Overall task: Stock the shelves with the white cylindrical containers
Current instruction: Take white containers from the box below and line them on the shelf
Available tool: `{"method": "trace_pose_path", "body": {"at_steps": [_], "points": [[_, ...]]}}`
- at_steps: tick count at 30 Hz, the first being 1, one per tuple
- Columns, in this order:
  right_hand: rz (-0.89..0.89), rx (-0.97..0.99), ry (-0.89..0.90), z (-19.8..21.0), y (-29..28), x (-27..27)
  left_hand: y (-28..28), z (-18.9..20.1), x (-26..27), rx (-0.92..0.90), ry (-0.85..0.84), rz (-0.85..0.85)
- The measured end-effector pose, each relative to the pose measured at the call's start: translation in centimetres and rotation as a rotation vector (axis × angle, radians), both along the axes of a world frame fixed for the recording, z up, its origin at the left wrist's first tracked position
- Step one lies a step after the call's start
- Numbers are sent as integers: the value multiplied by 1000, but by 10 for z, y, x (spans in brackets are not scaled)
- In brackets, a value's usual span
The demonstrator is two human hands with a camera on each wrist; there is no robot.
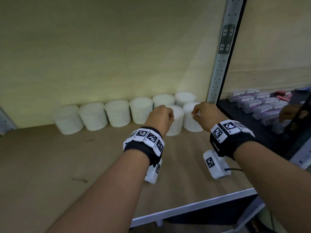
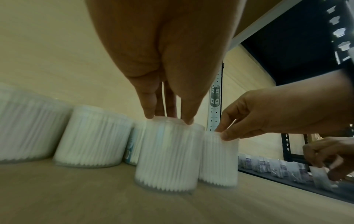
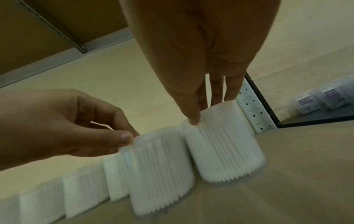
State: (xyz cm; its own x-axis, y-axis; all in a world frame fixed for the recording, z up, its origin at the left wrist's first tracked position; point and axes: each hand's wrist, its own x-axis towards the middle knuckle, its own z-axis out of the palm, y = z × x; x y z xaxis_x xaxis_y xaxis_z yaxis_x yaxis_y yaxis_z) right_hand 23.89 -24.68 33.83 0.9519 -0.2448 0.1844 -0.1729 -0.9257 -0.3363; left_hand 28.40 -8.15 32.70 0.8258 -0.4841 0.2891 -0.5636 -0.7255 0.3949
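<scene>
Fingertips (image 2: 188,121) of the left hand (image 1: 159,117) pinch the top rim of one white cylindrical container (image 1: 175,121), thumb on the near side and fingers on the far side. The right hand (image 1: 206,115) grips the lid edge of a second container (image 1: 191,119) the same way. Both containers stand upright on the wooden shelf (image 1: 67,162), just beside each other and near the right end.

Directly behind them, against the pale back wall (image 1: 101,47), runs a back row (image 1: 117,113) of six more white containers, standing close side by side, so eight are in view altogether. The held pair sits in front of the right end of that row.

To the right, a perforated metal upright (image 1: 218,71) borders the bay, very near the right-hand container. Beyond it, a dark shelf (image 1: 235,110) carries many small purple-labelled packs (image 1: 262,105), too blurred to count.
</scene>
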Motion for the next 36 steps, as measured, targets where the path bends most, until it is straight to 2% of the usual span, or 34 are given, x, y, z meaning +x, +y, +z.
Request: {"method": "trace_pose_path", "body": {"at_steps": [3,8,13,18,25,29,36], "points": [[7,-21,-14,-3,-2,3,1,3,2,-8,53,-5],[67,-40,60,-2,-1,-17,20,11,-11,93,204,-99],[113,0,20,-6,13,-66,52,10,-53,66,142,-98],[109,29,95,-16,37,-127,84,1,-115,-16,202,-96],[105,89,91,-37,65,-206,103,-28,-196,-45,237,-143],[110,87,177,-55,74,-238,109,-52,-225,-30,310,-177],[103,52,443,-104,93,-256,114,-118,-239,179,550,-153]]}}
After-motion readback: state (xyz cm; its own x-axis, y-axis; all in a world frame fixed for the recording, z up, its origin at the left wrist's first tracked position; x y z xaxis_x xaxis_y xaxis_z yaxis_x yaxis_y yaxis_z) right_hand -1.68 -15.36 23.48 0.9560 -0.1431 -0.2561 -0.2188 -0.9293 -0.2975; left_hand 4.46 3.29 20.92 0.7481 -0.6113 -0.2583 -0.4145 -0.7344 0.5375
